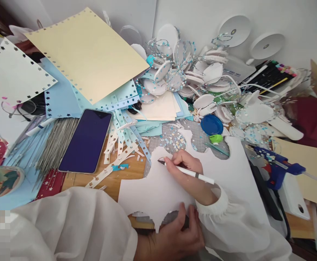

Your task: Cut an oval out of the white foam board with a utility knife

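Note:
A large white sheet [158, 195] with curved cut-outs along its edges lies over a grey cutting mat [201, 136]. My right hand [187, 172] is closed around a white marker [199, 176], whose dark tip meets the sheet near its upper left lobe. A short curved line shows beside the tip. At the sheet's lower edge, my left hand [177, 232] rests with fingers spread, the fingertips touching the paper's edge. Small star-shaped confetti [173, 140] is scattered on the mat above the sheet.
A phone [86, 141] lies left, beside wire sticks [57, 145] and punched paper strips [115, 165]. Cream paper [90, 54] stands behind. White discs [167, 38] and wire garlands crowd the back. A blue lid [212, 124] and blue glue gun [280, 166] are right.

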Available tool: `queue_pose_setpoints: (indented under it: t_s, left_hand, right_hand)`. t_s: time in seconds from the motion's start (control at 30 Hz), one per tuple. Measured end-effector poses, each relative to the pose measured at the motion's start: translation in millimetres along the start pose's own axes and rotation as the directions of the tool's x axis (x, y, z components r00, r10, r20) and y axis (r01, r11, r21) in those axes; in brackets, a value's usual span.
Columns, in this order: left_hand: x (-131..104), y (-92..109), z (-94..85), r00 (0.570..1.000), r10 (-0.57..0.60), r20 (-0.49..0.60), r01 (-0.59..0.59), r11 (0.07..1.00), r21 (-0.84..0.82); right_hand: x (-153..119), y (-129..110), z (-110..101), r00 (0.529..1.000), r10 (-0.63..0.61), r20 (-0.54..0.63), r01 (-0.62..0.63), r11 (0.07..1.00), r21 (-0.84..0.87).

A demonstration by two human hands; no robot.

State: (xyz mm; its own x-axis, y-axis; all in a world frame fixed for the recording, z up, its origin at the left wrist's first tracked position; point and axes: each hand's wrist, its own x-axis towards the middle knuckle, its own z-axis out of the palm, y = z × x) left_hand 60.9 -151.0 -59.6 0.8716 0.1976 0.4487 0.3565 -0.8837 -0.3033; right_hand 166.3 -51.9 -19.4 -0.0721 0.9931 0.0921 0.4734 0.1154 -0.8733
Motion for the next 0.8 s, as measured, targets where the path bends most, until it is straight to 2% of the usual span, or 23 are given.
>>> queue_pose_setpoints:
  t_s: [0.13, 0.27, 0.43, 0.67, 0.8]
  left_hand:
    - [0.0, 2.8, 1.3, 0.999, -0.036, -0.011, 0.036, 0.999, -0.003]
    - [0.1, 1.8, 0.8, 0.999, -0.029, -0.013, 0.029, 1.0, 0.005]
    - [0.1, 0.4, -0.6, 1.0, -0.018, 0.007, 0.018, 1.0, 0.003]
    - [-0.3, 2.1, 0.2, 0.999, -0.037, 0.022, 0.037, 0.999, -0.001]
    - [-1.4, 1.7, -0.1, 0.999, 0.016, 0.041, -0.017, 1.0, 0.021]
  right_hand:
    - [0.1, -2.8, -2.0, 0.998, -0.001, 0.061, 0.001, 1.0, -0.003]
    - [-0.5, -3.6, -5.3, 0.989, 0.024, 0.145, -0.017, 0.999, -0.052]
    - [-1.1, -2.1, -7.8, 0.976, 0.011, 0.219, -0.003, 0.999, -0.034]
    - [-1.7, 1.8, -11.4, 0.965, -0.016, 0.261, 0.028, 0.999, -0.042]
    - [-1.3, 2.3, -13.1, 0.958, -0.047, 0.284, 0.056, 0.998, -0.024]
